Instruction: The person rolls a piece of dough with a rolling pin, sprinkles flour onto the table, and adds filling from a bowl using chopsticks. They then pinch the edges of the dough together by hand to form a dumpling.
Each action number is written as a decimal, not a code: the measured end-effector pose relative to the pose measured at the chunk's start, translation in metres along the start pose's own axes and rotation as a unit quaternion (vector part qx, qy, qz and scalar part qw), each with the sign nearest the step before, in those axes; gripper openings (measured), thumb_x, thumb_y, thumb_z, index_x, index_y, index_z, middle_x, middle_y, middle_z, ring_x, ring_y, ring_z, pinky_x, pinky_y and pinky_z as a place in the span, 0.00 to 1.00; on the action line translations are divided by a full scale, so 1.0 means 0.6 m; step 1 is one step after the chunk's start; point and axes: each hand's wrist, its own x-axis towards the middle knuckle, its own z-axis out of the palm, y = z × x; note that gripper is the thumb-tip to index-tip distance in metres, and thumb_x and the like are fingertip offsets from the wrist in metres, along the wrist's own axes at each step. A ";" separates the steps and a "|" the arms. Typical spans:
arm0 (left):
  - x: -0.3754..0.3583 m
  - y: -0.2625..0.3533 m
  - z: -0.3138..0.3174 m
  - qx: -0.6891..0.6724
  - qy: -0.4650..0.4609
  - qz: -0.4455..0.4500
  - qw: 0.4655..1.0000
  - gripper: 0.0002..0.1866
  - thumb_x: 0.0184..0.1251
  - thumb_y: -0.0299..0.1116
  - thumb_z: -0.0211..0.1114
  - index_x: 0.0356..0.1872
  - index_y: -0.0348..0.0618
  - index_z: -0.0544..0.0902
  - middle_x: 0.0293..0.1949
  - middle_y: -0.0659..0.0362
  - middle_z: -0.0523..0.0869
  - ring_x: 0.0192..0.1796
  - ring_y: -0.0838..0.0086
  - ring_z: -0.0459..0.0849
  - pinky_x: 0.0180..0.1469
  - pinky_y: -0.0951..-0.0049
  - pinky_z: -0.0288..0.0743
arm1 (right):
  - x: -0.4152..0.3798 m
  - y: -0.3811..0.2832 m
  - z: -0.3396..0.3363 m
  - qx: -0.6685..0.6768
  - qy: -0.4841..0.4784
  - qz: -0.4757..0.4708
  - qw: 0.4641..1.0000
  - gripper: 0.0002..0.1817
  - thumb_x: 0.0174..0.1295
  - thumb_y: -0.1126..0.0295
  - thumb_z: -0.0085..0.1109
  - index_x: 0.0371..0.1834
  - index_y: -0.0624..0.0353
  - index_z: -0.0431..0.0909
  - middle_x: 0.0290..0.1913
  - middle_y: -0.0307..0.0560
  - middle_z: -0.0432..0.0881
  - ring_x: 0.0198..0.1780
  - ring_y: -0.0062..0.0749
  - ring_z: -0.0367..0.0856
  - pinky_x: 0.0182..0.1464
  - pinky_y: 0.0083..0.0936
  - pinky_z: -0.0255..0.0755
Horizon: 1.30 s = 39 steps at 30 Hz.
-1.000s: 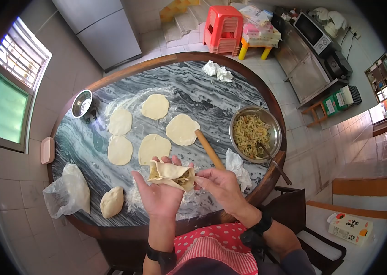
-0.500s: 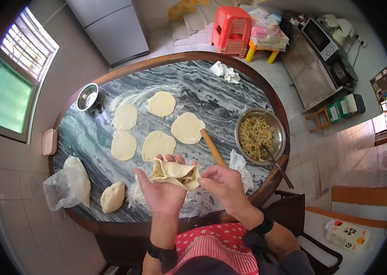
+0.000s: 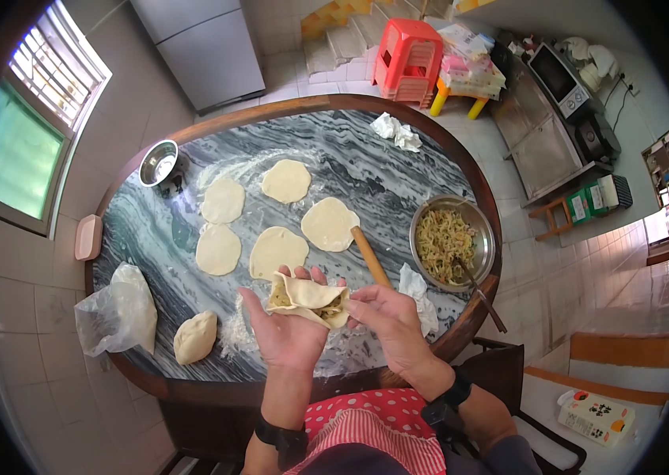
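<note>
My left hand (image 3: 293, 336) lies palm up and bears a filled dough wrapper (image 3: 307, 293) across its fingers. The wrapper is folded over in the middle; shredded filling shows at both open ends. With thumb and fingertips, my right hand (image 3: 388, 321) pinches its right edge. Several flat dough rounds (image 3: 330, 225) lie on the floured marble table (image 3: 398, 178) beyond my hands. A rolling pin (image 3: 370, 257) rests with its far tip at one round, its near end hidden behind my right hand. To the right stands a metal bowl (image 3: 490, 245) of shredded filling (image 3: 443, 245), chopsticks (image 3: 483, 297) leaning in it.
A shaped dough piece (image 3: 195, 338) and a plastic bag of flour (image 3: 133, 309) lie at the left. Farther back are a small metal bowl (image 3: 159, 163) and crumpled tissue (image 3: 395, 131). Another crumpled tissue (image 3: 418, 297) lies beside my right hand. A chair (image 3: 501, 364) stands near the table's right edge.
The camera view has shifted slightly. Both hands stay on the filled wrapper in nearly the same pose, with my right fingers still at its right edge.
</note>
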 end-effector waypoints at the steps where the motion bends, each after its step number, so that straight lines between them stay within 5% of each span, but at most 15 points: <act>1: 0.000 0.000 -0.001 0.000 0.000 0.001 1.000 0.35 0.72 0.69 0.47 0.53 0.45 0.80 0.51 0.53 0.83 0.61 0.56 0.77 0.76 0.40 0.50 | 0.000 0.001 0.001 0.000 -0.001 0.000 1.000 0.11 0.66 0.72 0.65 0.47 0.68 0.79 0.38 0.43 0.85 0.36 0.19 0.82 0.41 0.16 0.75; 10: -0.007 0.001 0.021 -0.019 0.075 0.035 0.996 0.35 0.71 0.70 0.48 0.52 0.46 0.78 0.46 0.54 0.83 0.56 0.55 0.78 0.70 0.32 0.58 | -0.005 0.004 -0.001 -0.045 -0.015 -0.024 0.999 0.10 0.63 0.75 0.64 0.46 0.69 0.80 0.37 0.42 0.85 0.35 0.21 0.82 0.43 0.18 0.76; 16: -0.008 0.006 0.021 -0.016 0.079 0.035 0.996 0.35 0.71 0.69 0.48 0.52 0.46 0.78 0.46 0.54 0.83 0.56 0.55 0.77 0.69 0.31 0.58 | -0.019 -0.005 0.006 -0.272 -0.077 -0.207 0.937 0.19 0.54 0.78 0.68 0.49 0.67 0.77 0.40 0.45 0.82 0.44 0.28 0.81 0.49 0.27 0.76; 21: -0.008 0.007 0.013 -0.020 0.025 0.000 0.999 0.36 0.72 0.69 0.46 0.54 0.45 0.81 0.51 0.53 0.84 0.60 0.56 0.78 0.74 0.37 0.53 | -0.022 0.005 0.016 -0.399 -0.003 -0.360 0.843 0.22 0.47 0.83 0.72 0.47 0.64 0.77 0.40 0.50 0.80 0.44 0.40 0.82 0.48 0.31 0.75; 28: -0.007 0.005 0.011 -0.021 0.015 -0.008 1.000 0.36 0.72 0.70 0.46 0.54 0.45 0.82 0.52 0.53 0.84 0.61 0.58 0.78 0.75 0.39 0.54 | -0.014 0.014 0.009 -0.389 0.020 -0.418 0.820 0.18 0.48 0.84 0.71 0.43 0.64 0.79 0.40 0.51 0.81 0.41 0.43 0.83 0.45 0.34 0.77; 31: -0.006 0.005 0.016 -0.018 0.008 -0.011 1.000 0.36 0.72 0.70 0.46 0.53 0.46 0.82 0.52 0.53 0.84 0.61 0.59 0.78 0.75 0.39 0.54 | -0.014 0.014 0.008 -0.358 0.024 -0.383 0.851 0.16 0.48 0.83 0.72 0.40 0.64 0.80 0.39 0.51 0.82 0.40 0.45 0.83 0.46 0.35 0.77; 33: -0.006 0.001 0.032 -0.030 0.073 0.006 0.997 0.35 0.71 0.70 0.47 0.52 0.47 0.79 0.46 0.54 0.84 0.56 0.56 0.78 0.72 0.34 0.57 | -0.010 0.008 0.007 -0.388 0.024 -0.433 0.813 0.14 0.49 0.83 0.71 0.39 0.64 0.80 0.38 0.52 0.83 0.42 0.46 0.84 0.47 0.36 0.78; 39: -0.005 -0.003 0.038 -0.027 0.065 0.002 0.997 0.36 0.71 0.71 0.45 0.53 0.48 0.79 0.46 0.54 0.85 0.56 0.56 0.79 0.71 0.35 0.58 | -0.007 0.013 0.001 -0.395 0.026 -0.437 0.808 0.13 0.51 0.84 0.70 0.40 0.63 0.81 0.39 0.53 0.84 0.42 0.48 0.84 0.48 0.36 0.77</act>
